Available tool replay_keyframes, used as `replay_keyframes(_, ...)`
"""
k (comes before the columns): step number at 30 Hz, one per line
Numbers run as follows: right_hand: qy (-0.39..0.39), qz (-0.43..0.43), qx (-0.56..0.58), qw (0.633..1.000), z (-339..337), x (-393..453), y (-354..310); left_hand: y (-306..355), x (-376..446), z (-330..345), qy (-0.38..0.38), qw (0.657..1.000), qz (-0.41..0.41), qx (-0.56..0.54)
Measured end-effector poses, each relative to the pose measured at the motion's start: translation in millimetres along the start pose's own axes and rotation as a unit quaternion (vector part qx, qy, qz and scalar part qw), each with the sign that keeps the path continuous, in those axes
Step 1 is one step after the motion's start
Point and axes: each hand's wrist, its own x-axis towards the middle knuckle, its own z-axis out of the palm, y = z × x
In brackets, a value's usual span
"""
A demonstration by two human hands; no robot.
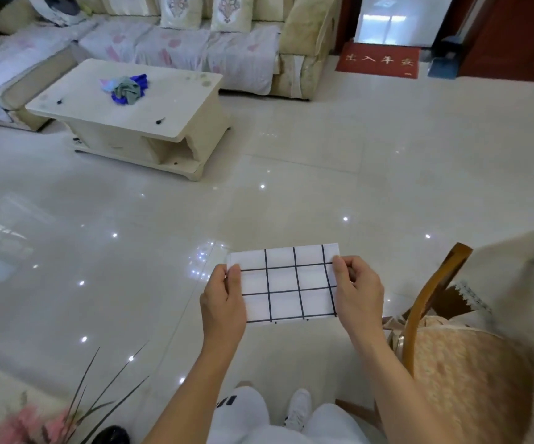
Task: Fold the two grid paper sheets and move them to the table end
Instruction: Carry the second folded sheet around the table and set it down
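Observation:
A folded white sheet with a black grid is held in the air in front of me, above the shiny floor. My left hand pinches its left edge, thumb on top. My right hand pinches its right edge the same way. The sheet is flat and level between the two hands. Only this one grid sheet shows; a second one is not in view.
A cream coffee table stands far ahead on the left, with a bundle of blue and grey cloth on it. A sofa lies behind. A wooden chair and a cloth-covered table edge are at my right. A plant is at bottom left.

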Motion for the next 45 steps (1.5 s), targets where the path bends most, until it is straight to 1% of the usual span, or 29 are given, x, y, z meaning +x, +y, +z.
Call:
replay_keyframes(5, 0.044, 0.026, -0.013, 0.999, 7.9, 41.5, 8.1, 5.7, 51.2, 30.8, -0.044, 0.999, 0.005, 0.004)
replay_keyframes(9, 0.070, 0.050, -0.016, 0.996, 28.4, 87.6, 8.1, 12.2, 109.3, 55.4, -0.083, 0.996, 0.012, -0.002)
replay_keyframes(14, 0.105, 0.060, -0.018, 0.993, 65.2, 157.6, -22.4, 24.2, 209.6, 78.2, -0.118, 0.992, 0.037, 0.016)
replay_keyframes(17, 0.134, 0.065, -0.020, 0.989, 83.6, 198.2, -40.4, 32.1, 262.7, 92.3, -0.141, 0.989, 0.038, 0.010)
replay_keyframes(23, 0.184, 0.086, -0.007, 0.979, 91.9, 256.1, -58.5, 63.5, 331.0, 127.2, -0.205, 0.977, 0.051, -0.019)
replay_keyframes(31, 0.265, 0.108, -0.003, 0.958, 53.8, 315.4, -44.8, 108.2, 366.3, 212.6, -0.286, 0.955, 0.070, -0.020)
replay_keyframes(35, 0.292, 0.112, -0.001, 0.950, 22.2, 352.9, -26.4, 128.2, 375.7, 269.1, -0.310, 0.947, 0.087, -0.010)
replay_keyframes(41, 0.311, 0.120, -0.007, 0.943, -49.5, 424.9, -9.8, 179.2, 382.1, 364.3, -0.330, 0.937, 0.114, 0.001)
replay_keyframes(45, 0.323, 0.129, -0.003, 0.938, -105.4, 467.4, -4.4, 215.9, 379.5, 428.0, -0.334, 0.935, 0.116, 0.000)
